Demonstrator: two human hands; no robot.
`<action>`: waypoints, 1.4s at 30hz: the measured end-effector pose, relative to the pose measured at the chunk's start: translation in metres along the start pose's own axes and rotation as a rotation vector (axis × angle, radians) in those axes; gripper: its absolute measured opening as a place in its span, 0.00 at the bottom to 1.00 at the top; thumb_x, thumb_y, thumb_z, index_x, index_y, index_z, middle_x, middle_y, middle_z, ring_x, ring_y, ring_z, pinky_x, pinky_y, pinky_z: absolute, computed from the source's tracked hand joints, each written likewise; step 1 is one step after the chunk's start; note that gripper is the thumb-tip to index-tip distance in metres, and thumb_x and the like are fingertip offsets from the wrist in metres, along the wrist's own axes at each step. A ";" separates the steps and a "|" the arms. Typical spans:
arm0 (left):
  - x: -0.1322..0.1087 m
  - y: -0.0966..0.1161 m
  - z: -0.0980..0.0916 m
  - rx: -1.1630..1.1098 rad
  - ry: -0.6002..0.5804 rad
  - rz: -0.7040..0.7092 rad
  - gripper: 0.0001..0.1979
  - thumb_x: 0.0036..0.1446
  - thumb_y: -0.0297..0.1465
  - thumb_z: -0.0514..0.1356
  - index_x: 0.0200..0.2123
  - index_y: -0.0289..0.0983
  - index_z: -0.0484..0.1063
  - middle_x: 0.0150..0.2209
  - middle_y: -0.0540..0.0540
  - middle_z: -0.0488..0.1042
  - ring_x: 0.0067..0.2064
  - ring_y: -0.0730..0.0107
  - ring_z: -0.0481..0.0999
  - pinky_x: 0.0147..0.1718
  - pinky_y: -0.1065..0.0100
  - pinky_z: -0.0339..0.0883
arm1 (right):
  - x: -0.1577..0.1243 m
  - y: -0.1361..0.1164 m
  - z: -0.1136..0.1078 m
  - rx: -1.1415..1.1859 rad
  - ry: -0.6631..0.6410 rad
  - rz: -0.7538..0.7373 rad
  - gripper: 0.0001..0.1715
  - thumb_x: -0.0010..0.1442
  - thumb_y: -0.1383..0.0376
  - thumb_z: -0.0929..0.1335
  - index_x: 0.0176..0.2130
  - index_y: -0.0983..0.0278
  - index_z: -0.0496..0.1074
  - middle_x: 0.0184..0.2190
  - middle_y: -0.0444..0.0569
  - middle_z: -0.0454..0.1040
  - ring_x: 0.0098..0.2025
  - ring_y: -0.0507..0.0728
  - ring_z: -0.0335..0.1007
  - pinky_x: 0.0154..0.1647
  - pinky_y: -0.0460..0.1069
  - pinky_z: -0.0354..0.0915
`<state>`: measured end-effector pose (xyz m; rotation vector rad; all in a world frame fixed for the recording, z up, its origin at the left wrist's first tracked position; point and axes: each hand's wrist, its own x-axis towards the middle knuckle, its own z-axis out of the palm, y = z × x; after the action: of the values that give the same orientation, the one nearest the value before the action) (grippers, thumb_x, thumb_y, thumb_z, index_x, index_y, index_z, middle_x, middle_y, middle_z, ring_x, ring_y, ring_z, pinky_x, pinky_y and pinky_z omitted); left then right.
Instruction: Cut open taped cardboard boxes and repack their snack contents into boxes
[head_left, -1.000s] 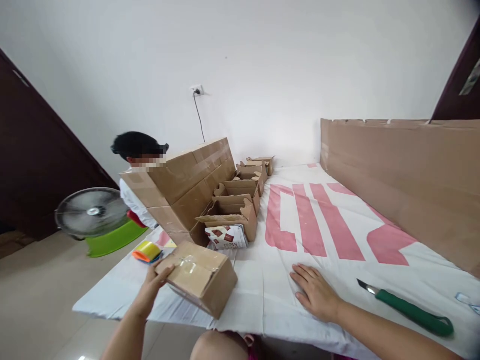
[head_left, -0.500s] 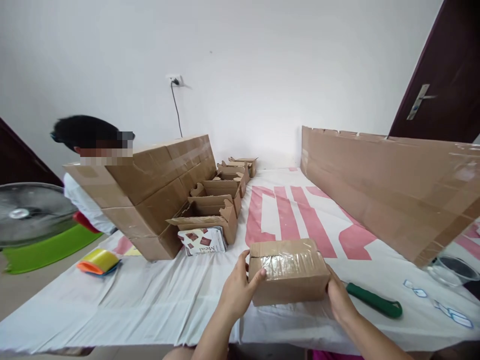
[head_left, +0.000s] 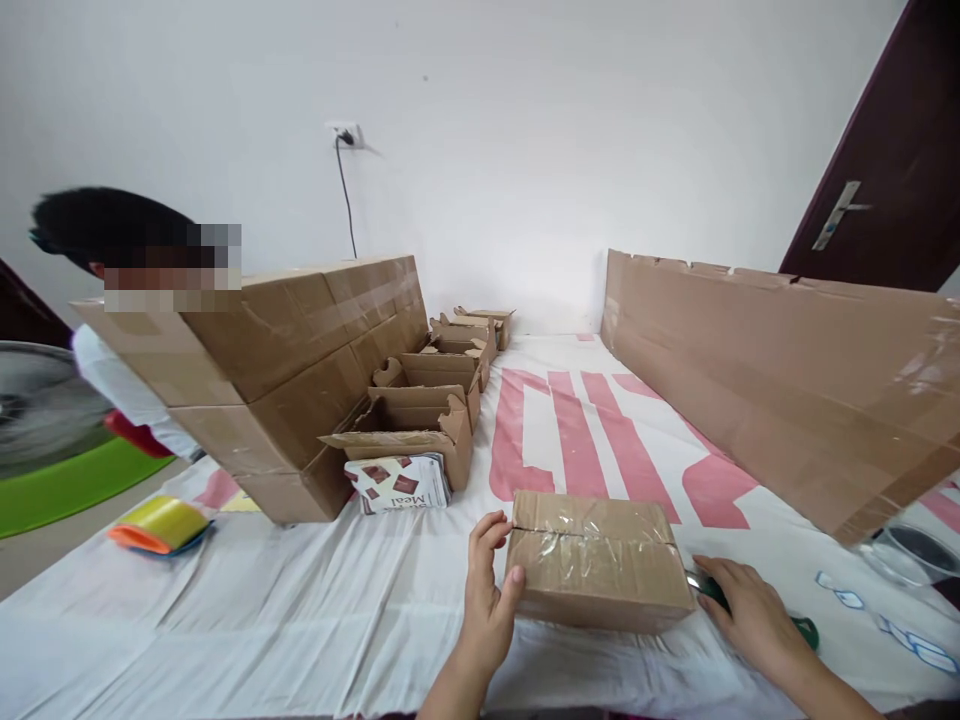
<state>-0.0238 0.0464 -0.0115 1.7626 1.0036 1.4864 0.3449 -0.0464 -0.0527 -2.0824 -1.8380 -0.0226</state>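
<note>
A closed, taped cardboard box (head_left: 600, 565) lies on the cloth-covered table in front of me. At its left end is my left hand (head_left: 487, 590), fingers apart, with the thumb and a fingertip against the box's edge. My right hand (head_left: 750, 610) has its fingers and thumb around a green-handled tool (head_left: 712, 590) lying to the right of the box. A short piece of its metal shows beside the box; the rest of the tool's working end is hidden, so its kind cannot be made out.
Several opened cardboard boxes (head_left: 427, 415) run in a row along a stacked cardboard wall (head_left: 300, 390), with printed cards (head_left: 397, 484) before them. Another cardboard panel (head_left: 772, 370) stands right, near a clear container (head_left: 911, 550). A yellow-orange roll (head_left: 161, 525) lies left; a person (head_left: 124, 370) sits beyond.
My right hand has left the box's right end and moved onto the green handle. My left hand's fingers have loosened at the box. The view has shifted slightly.
</note>
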 end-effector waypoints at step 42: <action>0.011 -0.007 0.004 0.009 -0.072 -0.026 0.22 0.63 0.47 0.49 0.53 0.41 0.64 0.56 0.39 0.65 0.60 0.52 0.62 0.58 0.50 0.56 | 0.090 -0.191 -0.131 -0.398 -0.381 -0.641 0.29 0.49 0.72 0.67 0.52 0.62 0.72 0.34 0.53 0.79 0.30 0.59 0.76 0.28 0.50 0.65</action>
<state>-0.0198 0.0597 -0.0122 1.7898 0.9945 1.3939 0.2045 0.0195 0.1411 -1.7014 -2.8708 -0.1783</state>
